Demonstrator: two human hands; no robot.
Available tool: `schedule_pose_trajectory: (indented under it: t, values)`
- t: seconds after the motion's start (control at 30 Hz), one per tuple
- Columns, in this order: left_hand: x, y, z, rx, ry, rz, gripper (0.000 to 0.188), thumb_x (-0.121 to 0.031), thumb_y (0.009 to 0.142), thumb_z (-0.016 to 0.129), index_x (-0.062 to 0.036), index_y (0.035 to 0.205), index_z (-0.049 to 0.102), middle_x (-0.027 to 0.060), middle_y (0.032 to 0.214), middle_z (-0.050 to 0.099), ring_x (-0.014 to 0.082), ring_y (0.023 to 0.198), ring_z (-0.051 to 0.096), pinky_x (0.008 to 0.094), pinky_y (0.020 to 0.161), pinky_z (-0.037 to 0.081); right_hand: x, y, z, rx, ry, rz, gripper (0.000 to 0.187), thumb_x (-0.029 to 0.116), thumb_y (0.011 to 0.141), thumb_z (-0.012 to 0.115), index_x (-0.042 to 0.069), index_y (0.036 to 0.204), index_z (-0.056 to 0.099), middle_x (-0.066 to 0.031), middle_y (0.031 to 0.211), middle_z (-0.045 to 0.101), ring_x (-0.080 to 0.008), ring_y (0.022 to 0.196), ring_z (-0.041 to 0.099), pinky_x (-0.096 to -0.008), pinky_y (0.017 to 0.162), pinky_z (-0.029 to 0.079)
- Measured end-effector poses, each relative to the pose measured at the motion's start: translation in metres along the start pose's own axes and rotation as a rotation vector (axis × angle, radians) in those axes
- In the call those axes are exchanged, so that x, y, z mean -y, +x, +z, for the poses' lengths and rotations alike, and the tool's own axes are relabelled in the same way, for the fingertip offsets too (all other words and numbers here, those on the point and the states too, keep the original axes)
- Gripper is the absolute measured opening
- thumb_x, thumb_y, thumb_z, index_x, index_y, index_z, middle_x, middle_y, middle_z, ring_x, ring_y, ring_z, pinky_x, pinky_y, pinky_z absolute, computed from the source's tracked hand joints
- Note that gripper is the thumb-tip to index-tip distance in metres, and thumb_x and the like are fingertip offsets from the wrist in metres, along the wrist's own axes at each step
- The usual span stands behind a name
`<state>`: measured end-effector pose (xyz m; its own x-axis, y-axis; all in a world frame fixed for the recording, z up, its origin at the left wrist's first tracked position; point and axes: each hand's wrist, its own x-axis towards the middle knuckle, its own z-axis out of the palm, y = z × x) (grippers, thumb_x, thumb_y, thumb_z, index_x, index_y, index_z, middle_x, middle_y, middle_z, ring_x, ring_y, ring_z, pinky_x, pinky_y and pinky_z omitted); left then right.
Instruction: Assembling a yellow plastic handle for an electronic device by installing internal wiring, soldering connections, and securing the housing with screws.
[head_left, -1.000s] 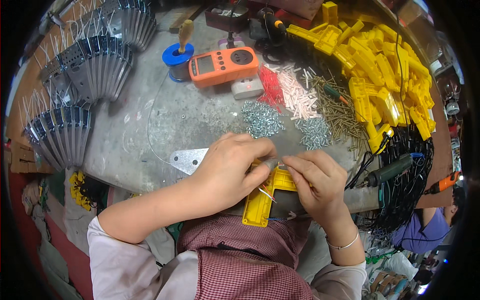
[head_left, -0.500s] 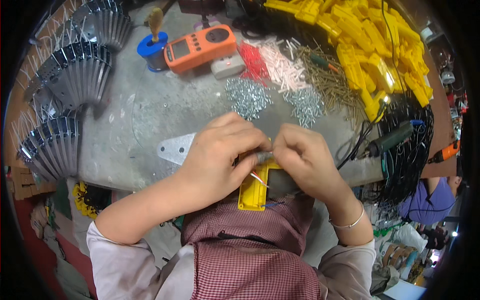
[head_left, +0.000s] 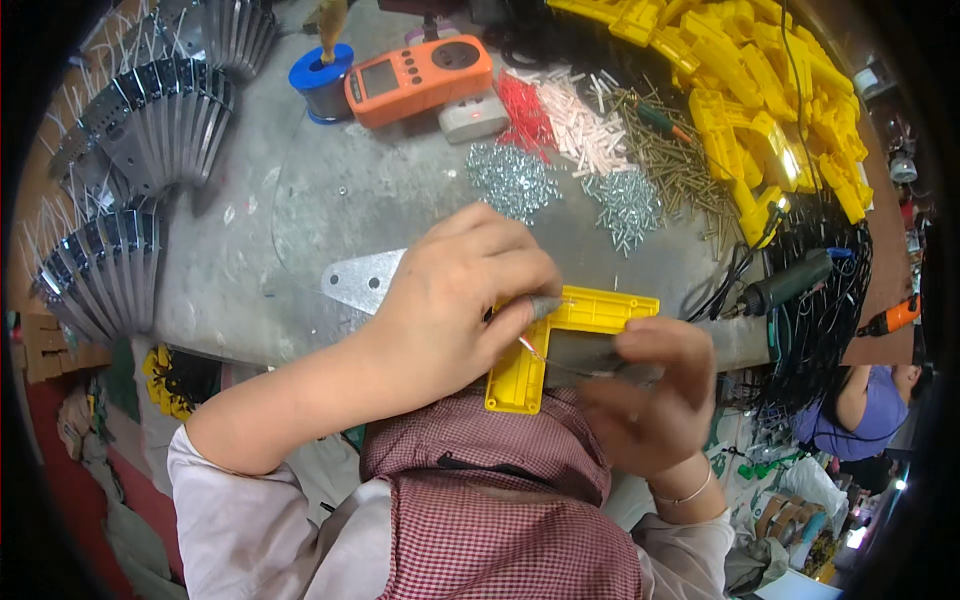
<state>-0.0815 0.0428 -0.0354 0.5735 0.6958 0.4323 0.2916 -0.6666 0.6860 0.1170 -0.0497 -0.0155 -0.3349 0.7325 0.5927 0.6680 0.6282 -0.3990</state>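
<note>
Cloth [head_left: 510, 545] in a fine red check covers the person's body, cut off at the bottom of the view. Just beyond it, by the counter's [head_left: 250, 215] near edge, is the yellow housing [head_left: 516, 382], open side up, one arm toward the lap and the other off to the right. The left hand [head_left: 478, 278] pinches it at the corner with thumb and forefinger; its other fingertips I can't see, and the hand covers that corner. Thin wires [head_left: 533, 348] poke out below the thumb, their other ends lost. The right hand [head_left: 652, 395] is a smear beside the housing, fingers bent and a little apart; I can't tell whether they grip anything. A metal plate [head_left: 352, 284] lies partly behind the left hand.

Farther off sit two heaps of silvery screws [head_left: 510, 180], red bits [head_left: 525, 112], pale sleeves [head_left: 585, 125] and long brassy screws [head_left: 685, 185], then an orange meter [head_left: 420, 80] and a blue spool [head_left: 322, 82], the handle standing over it cropped at the top. More yellow casings [head_left: 765, 95] pile up at the right, also cut off above.
</note>
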Motion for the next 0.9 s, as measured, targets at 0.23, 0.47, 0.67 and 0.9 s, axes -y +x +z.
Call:
schedule_pose_trajectory:
  t: [0.23,0.47,0.67,0.9]
  values:
    - [0.003,-0.003,0.004,0.009,-0.074,-0.037,0.015,0.000,0.070,0.069,-0.0027,0.084,0.065,0.0070,0.080,0.062,0.0260,0.079,0.057,0.0344,0.070,0.046,-0.019,0.010,0.028,0.012,0.774,0.834,0.015,0.004,0.084,0.067,-0.004,0.097,0.064,-0.0034,0.081,0.064,-0.0044,0.068,0.058,-0.0178,0.061,0.048]
    - [0.003,0.001,0.002,0.013,-0.091,-0.061,0.016,0.001,0.069,0.069,-0.0031,0.085,0.066,0.0068,0.079,0.062,0.0250,0.077,0.056,0.0341,0.069,0.046,-0.021,0.020,0.022,0.050,0.581,0.736,0.009,0.003,0.082,0.069,-0.002,0.089,0.067,-0.0008,0.074,0.064,-0.0034,0.065,0.055,-0.0183,0.058,0.044]
    - [0.004,-0.003,0.002,-0.056,-0.144,-0.102,0.017,0.000,0.069,0.069,-0.0040,0.086,0.066,0.0060,0.079,0.062,0.0251,0.077,0.056,0.0347,0.068,0.046,-0.024,0.031,0.020,0.119,0.403,0.570,0.006,0.004,0.081,0.069,-0.001,0.080,0.067,-0.0006,0.072,0.063,-0.0038,0.061,0.053,-0.0191,0.056,0.042]
    - [0.002,-0.002,-0.002,-0.028,0.061,0.165,0.021,0.000,0.063,0.068,-0.0065,0.083,0.064,0.0052,0.076,0.058,0.0258,0.076,0.055,0.0366,0.069,0.044,-0.046,0.040,0.015,0.469,1.031,1.022,0.015,0.014,0.092,0.060,-0.001,0.091,0.060,-0.0011,0.074,0.060,-0.0065,0.065,0.057,-0.0201,0.061,0.046]
